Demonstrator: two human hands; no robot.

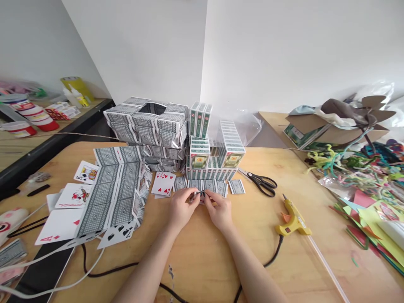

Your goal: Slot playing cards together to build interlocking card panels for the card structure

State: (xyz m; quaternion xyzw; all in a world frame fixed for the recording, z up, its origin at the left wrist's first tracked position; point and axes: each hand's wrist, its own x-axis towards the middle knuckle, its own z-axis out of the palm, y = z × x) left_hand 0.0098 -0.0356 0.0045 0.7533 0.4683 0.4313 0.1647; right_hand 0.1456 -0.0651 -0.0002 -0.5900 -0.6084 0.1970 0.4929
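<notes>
At the middle of the table my left hand (182, 206) and my right hand (220, 209) face each other. Their fingertips pinch the two sides of one small playing card (202, 201), which looks bent and is partly covered by the fingers. Just beyond lies a row of face-down cards (236, 186) with grey patterned backs. Left of that row rests a red-suit card (163, 184), face up. Behind the row stand stacked card boxes (232, 158) with green sides. A folded panel of joined cards (105, 191) spreads out on the left.
Black-handled scissors (263, 184) and a yellow hot glue gun (293, 221) with a glue stick lie right. A card-covered box structure (147, 126) stands at the back left. Dark cable (110, 269) crosses the front. Coloured paper (375, 219) and an open cardboard box (334, 130) fill the far right.
</notes>
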